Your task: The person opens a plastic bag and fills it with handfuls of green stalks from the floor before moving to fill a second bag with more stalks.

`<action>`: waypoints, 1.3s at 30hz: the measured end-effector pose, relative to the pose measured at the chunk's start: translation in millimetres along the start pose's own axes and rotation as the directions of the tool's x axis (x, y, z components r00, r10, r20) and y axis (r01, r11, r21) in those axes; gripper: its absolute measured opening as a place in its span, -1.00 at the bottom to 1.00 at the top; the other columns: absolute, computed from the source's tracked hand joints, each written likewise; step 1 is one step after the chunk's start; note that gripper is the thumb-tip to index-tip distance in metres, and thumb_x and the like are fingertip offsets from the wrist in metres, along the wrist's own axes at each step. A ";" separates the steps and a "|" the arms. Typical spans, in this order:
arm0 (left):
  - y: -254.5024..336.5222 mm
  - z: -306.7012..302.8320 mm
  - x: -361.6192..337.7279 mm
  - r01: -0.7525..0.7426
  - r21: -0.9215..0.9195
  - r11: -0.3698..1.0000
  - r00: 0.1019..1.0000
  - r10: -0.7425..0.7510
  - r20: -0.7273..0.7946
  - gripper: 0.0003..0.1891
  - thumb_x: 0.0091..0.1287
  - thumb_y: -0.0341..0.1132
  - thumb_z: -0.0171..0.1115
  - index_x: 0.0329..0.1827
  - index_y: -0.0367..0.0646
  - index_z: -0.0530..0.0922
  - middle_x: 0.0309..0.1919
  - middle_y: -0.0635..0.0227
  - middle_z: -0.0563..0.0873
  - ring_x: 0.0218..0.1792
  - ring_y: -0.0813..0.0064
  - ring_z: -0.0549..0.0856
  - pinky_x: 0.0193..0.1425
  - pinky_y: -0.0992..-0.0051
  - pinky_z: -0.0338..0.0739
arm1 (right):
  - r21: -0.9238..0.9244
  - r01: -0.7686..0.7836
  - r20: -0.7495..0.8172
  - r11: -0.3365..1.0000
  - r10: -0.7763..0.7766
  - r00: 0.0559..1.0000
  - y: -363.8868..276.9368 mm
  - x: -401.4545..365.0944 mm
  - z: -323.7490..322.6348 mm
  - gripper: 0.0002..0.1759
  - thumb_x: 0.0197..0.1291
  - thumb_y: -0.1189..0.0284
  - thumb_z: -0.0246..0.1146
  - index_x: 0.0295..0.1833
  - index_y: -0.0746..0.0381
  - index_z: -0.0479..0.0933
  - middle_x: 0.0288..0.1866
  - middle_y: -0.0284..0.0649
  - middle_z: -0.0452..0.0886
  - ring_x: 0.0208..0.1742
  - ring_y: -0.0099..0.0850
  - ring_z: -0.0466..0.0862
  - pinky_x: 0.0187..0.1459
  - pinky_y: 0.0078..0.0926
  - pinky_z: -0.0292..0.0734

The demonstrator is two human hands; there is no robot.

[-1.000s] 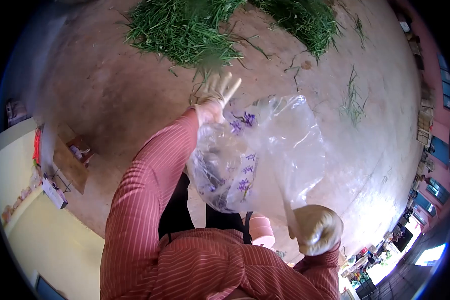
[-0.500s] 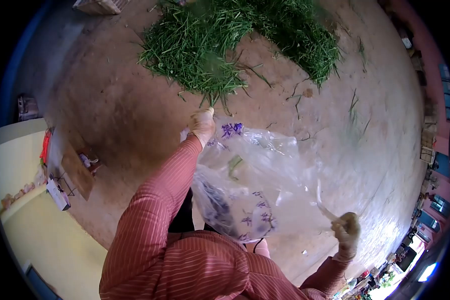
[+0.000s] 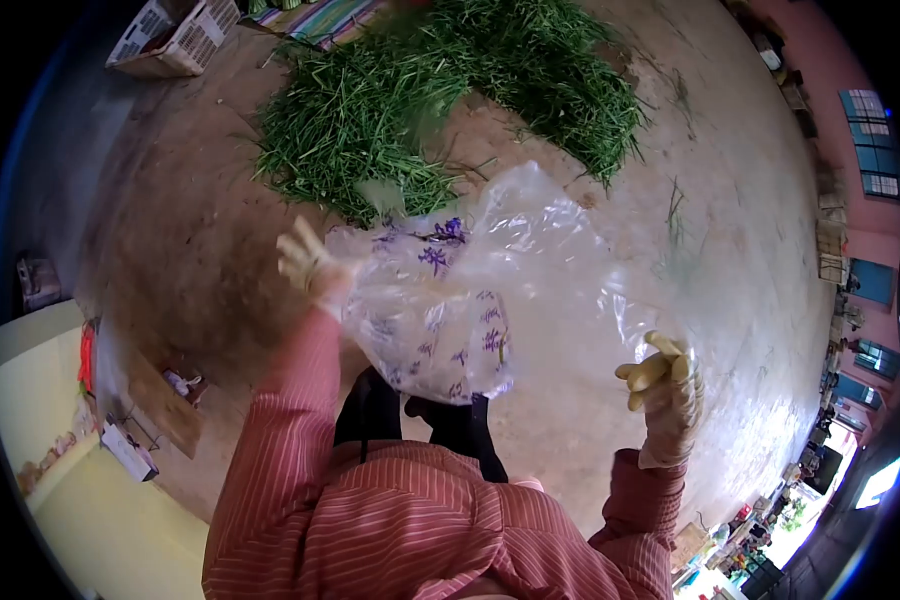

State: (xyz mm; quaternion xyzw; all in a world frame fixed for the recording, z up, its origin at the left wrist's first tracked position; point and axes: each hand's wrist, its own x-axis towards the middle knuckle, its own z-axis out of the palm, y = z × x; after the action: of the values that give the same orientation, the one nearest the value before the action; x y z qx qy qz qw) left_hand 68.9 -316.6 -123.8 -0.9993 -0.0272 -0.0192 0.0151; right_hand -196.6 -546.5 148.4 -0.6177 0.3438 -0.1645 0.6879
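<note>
A clear plastic bag (image 3: 440,320) with purple print hangs spread in the air in front of my body, its upper part billowing. At its left edge is my left hand (image 3: 310,262), gloved, blurred, with the fingers spread and nothing gripped. My right hand (image 3: 665,385), in a pale yellowish glove, is beside the bag's right end. Its fingers are bent but apart, and I see no plastic between them. Behind the bag, a heap of long green stalks (image 3: 345,130) lies on the floor.
A white plastic crate (image 3: 195,45) stands at the top left beside a striped multicoloured cloth (image 3: 315,20). A brown board (image 3: 160,400) is at the left, near a pale yellow wall (image 3: 100,510). Boxes (image 3: 832,250) line the pink wall at the right.
Both hands have let go of the bag and opened. My left hand has moved left and my right hand up. The bag has billowed upward, and more of the crate and cloth shows.
</note>
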 end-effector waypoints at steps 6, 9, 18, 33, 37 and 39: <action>-31.2 93.0 -36.6 0.424 -0.527 0.737 0.689 0.116 0.716 -0.13 0.02 0.04 0.39 0.38 -0.05 0.21 0.15 0.11 0.50 0.03 0.34 0.55 0.18 0.40 0.36 | -0.077 0.155 -0.155 0.985 -0.166 0.974 -15.9 11.4 4.9 -0.47 0.37 0.08 -0.08 0.11 0.32 0.46 -0.70 -0.42 0.29 -0.73 -0.65 0.24 -0.44 -0.58 0.45; -15.2 115.7 -39.2 0.645 -0.592 0.484 0.442 0.395 0.805 -0.22 0.07 -0.01 0.37 0.35 -0.11 0.29 0.11 0.16 0.54 0.01 0.36 0.56 0.17 0.43 0.37 | -0.071 0.188 -0.124 0.980 -0.196 0.973 -15.9 17.4 -17.8 -0.47 0.36 0.07 -0.07 0.10 0.33 0.46 -0.74 -0.39 0.29 -0.78 -0.62 0.22 -0.54 -0.59 0.37; 92.5 102.8 40.0 0.675 -0.690 -0.261 0.715 0.463 0.524 -0.59 0.33 -0.18 0.09 0.16 -0.22 0.45 -0.04 0.37 0.60 -0.10 0.55 0.57 -0.01 0.52 0.49 | -0.281 0.133 -0.110 0.950 -0.170 0.979 19.6 75.8 -142.5 -0.43 0.35 0.08 -0.03 0.17 0.37 0.41 -0.68 -0.44 0.29 -0.66 -0.66 0.27 -0.48 -0.67 0.30; -219.7 -27.8 80.6 -0.025 -0.662 0.749 0.999 -0.002 -0.040 -0.75 0.33 -0.20 0.06 -0.13 -0.17 0.58 -0.44 0.45 0.54 -0.47 0.64 0.47 -0.38 0.58 0.39 | -0.277 -0.454 0.634 0.847 0.516 0.576 183.7 214.7 19.0 -0.65 0.35 0.32 0.04 0.04 0.38 0.49 -0.26 -0.29 0.60 -0.23 -0.54 0.55 -0.10 -0.58 0.43; -218.5 -86.1 53.4 0.462 -0.687 0.560 0.867 -0.447 0.219 -0.79 0.29 -0.39 0.04 -0.12 -0.21 0.61 -0.50 0.41 0.57 -0.52 0.59 0.50 -0.39 0.58 0.39 | -0.227 -0.705 0.760 0.672 0.575 0.303 188.1 212.0 85.9 -0.64 0.33 0.39 0.01 0.05 0.48 0.44 -0.11 -0.18 0.56 -0.16 -0.51 0.55 -0.07 -0.57 0.44; -180.8 -123.0 55.0 0.203 -0.471 0.859 0.941 -0.304 -0.149 -0.78 0.30 -0.36 0.05 -0.10 -0.22 0.61 -0.44 0.37 0.62 -0.43 0.55 0.56 -0.30 0.55 0.43 | -0.236 -0.808 0.833 0.540 0.540 0.118 206.3 219.5 102.4 -0.61 0.33 0.39 -0.01 0.08 0.51 0.40 -0.08 -0.16 0.53 -0.14 -0.50 0.54 -0.05 -0.56 0.44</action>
State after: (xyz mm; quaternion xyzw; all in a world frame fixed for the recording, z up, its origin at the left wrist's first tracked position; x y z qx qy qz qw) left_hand 109.3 -136.9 6.4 -0.9549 -0.1521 -0.1363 -0.2155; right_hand -12.5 -576.3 -109.4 -0.2788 0.1829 0.4434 0.8320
